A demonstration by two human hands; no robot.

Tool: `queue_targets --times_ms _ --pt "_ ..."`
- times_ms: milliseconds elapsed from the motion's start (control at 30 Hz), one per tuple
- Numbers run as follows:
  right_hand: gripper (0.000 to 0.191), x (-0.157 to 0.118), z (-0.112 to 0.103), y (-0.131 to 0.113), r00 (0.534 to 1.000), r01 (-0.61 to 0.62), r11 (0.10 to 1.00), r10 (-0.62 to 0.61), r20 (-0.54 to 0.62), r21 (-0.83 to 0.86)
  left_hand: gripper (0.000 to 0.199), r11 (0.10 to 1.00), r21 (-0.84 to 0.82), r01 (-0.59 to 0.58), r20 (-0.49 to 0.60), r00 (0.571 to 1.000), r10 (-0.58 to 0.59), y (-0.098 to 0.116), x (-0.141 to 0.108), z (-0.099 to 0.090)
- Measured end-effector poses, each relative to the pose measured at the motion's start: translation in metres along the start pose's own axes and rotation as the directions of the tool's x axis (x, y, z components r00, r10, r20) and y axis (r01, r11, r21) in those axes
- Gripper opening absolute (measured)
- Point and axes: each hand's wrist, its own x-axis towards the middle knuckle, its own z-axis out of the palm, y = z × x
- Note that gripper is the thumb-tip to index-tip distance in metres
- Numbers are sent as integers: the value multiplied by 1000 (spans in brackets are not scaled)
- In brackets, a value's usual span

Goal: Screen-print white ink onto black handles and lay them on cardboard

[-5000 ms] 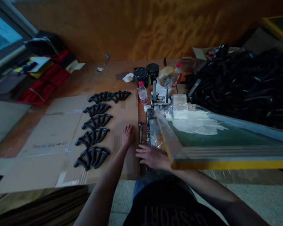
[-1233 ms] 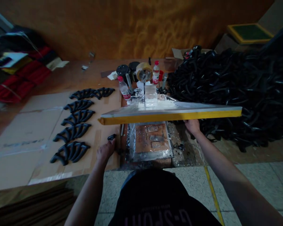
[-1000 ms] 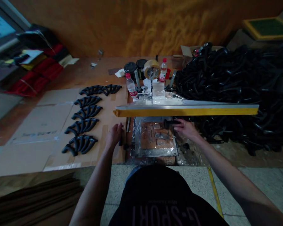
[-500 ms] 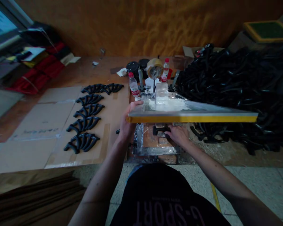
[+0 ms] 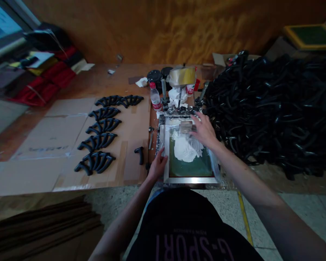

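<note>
green mesh point(image 5: 190, 169) is framed by a pale metal frame point(image 5: 191, 180), which is laid flat at the front of the bench, straight before the person. a broad, uneven patch of white paste point(image 5: 186, 150) is spread over the middle of the mesh. at the far end of the mesh, just beyond the paste, a small block point(image 5: 186, 127) is placed.

the right hand point(image 5: 205, 131) is held over the far right part of the frame, with its thumb and fingers parted and its fingertips brought to the right side of the block; whether the block is gripped cannot be told. the left hand point(image 5: 158, 165) is kept beside the frame's left rail, half open, with thumb and forefinger loosely apart; nothing is seen to be grasped by it, and whether the rail is touched cannot be made out.

to the left of the frame, cardboard point(image 5: 133, 127) is laid over the bench. on it, a single black curved piece point(image 5: 140, 155) is set apart near the left hand, while similar pieces are lined up in rows point(image 5: 104, 126) farther left. to the right, a large heap of black pieces point(image 5: 274, 108) is piled. behind the frame, a red-capped bottle point(image 5: 155, 97) and a roll of tape point(image 5: 183, 77) are stood.
</note>
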Motion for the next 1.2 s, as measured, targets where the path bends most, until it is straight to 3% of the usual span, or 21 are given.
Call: queue_targets --times_ms 67,167,267,333,400,433,467,600,667,733,800,900,1033,1133,1200 --pt "43 5 14 -19 986 56 998 -53 160 -12 61 999 32 -33 24 999 33 -7 4 1" --pt "17 -13 29 -31 942 90 996 -77 325 -23 59 995 70 -68 39 997 65 -10 5 0" --pt "18 -45 24 -32 894 251 967 -249 373 45 57 995 70 -67 27 998 65 -12 5 -1" --pt "22 -59 13 -30 821 386 914 -403 404 126 56 997 59 -58 14 998 57 -12 5 0" --pt "23 -62 3 -29 750 447 873 -483 452 192 57 999 34 -35 16 999 34 -12 5 0" --pt "22 -60 0 -29 737 443 872 -488 468 211 58 1000 18 -25 22 999 25 -13 5 1" --pt "21 -58 -1 -30 747 420 881 -471 469 217 58 1000 5 -21 27 999 20 -13 5 1" --pt "23 -60 9 -37 865 327 930 -367 343 170 60 999 -18 -29 36 999 30 -11 6 1" --pt "28 -72 14 -38 867 348 918 -392 308 191 60 999 -33 -22 36 999 24 -10 5 1" --pt "28 -79 15 -37 833 384 893 -445 329 236 59 999 -43 -19 29 999 20 -8 5 0" --pt "25 -72 13 -37 821 379 890 -451 352 255 58 999 -44 -17 27 999 18 -4 4 -1" --pt "31 -32 8 -39 898 249 944 -308 314 215 62 997 -72 -10 64 998 15 7 0 -6" --pt "62 31 -13 -19 978 22 992 -47 204 124 64 982 -186 -15 94 995 33 42 -10 -19" --pt "51 45 -37 32 982 -177 963 159 104 205 51 965 -235 -114 -32 993 110 85 -15 -25" --pt "44 34 -45 68 939 -345 893 334 87 288 54 937 -287 -199 -102 979 177 115 -13 -27"
